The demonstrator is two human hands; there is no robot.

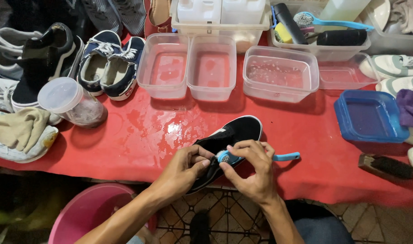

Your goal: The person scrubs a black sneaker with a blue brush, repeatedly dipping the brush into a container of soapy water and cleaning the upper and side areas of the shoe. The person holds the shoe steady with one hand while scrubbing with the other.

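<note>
A black sneaker with a white sole (pixel 236 132) lies on its side at the front edge of the red table (pixel 138 135). My left hand (pixel 184 169) grips its heel end. My right hand (pixel 255 171) holds a small blue-handled brush (pixel 285 157), its head pressed against the black upper close to my left fingers. The heel of the shoe is hidden under both hands.
Three clear tubs with water (pixel 211 72) stand behind the shoe. A blue tub (pixel 371 117) and a dark wooden brush (pixel 387 166) are on the right. A lidded jar (pixel 70 101) and several sneakers (pixel 109 63) sit on the left. A pink bucket (pixel 89 212) stands below.
</note>
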